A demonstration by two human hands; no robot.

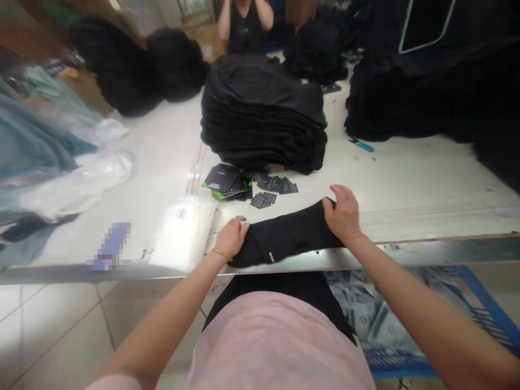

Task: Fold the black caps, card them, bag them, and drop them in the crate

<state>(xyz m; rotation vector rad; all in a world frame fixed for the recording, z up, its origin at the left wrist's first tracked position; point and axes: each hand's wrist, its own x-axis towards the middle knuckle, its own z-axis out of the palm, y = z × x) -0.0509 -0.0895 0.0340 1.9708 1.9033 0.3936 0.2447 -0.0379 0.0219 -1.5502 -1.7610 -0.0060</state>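
Note:
A folded black garment (290, 230) lies in a long strip along the table's front edge, with small white lettering near its lower left. Its left end is in my left hand (232, 238), whose fingers are closed over the fabric. At the other end my right hand (343, 212) grips the garment's upper corner, the thumb pressing on the cloth. Just beyond the strip are small dark labels (280, 184) and a pile of black-and-green cards (225, 180). A tall stack of folded black garments (264, 114) stands behind them.
White plastic bags (184, 230) lie left of my left hand. Blue-handled thread snips (363, 145) rest by a black garment heap (406, 103) at right. Below the table is a blue crate (483, 309) with packed items. Another person (246, 27) stands across the table.

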